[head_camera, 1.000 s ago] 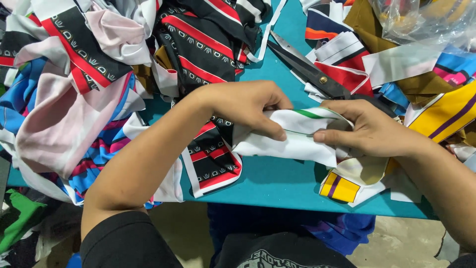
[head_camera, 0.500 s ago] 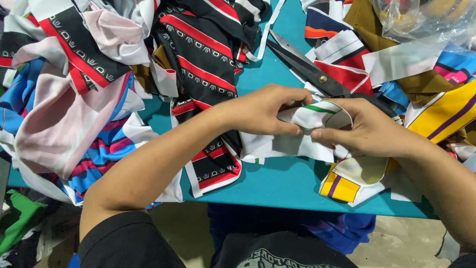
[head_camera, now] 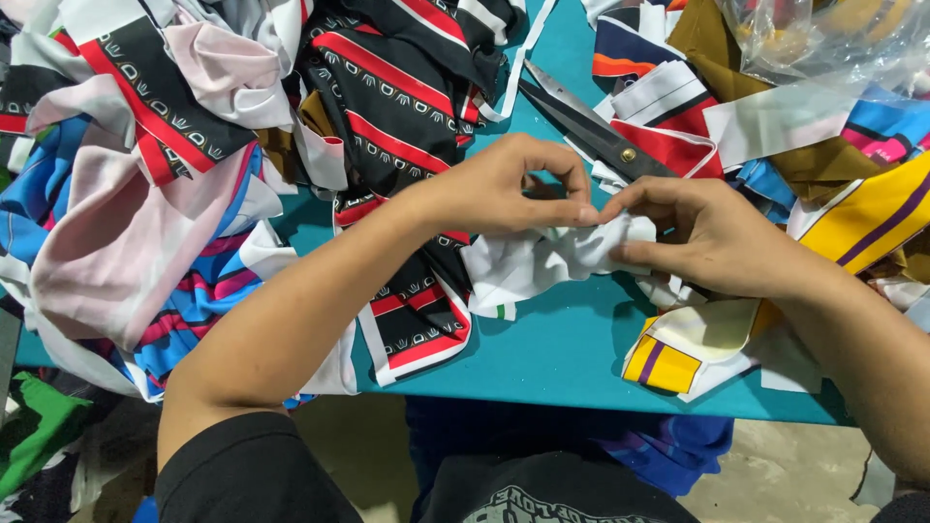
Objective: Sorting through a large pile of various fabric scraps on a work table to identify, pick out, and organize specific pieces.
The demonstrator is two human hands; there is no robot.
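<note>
My left hand and my right hand meet over a teal table, both pinching a crumpled white cloth piece. The cloth is bunched between my fingertips, and its loose end trails left toward a black, red and white patterned strip. A small green stripe shows at the cloth's lower edge. Black-handled scissors lie just beyond my hands, blades pointing to the upper left.
A big heap of striped and patterned fabric scraps covers the table's left side. More scraps and a clear plastic bag lie at the upper right. A yellow and white piece sits by the front edge.
The white cloth, earlier spread out flat under my hands, is now gathered into a tight bunch. My left hand has lifted and its fingers have closed toward my right hand's fingertips.
</note>
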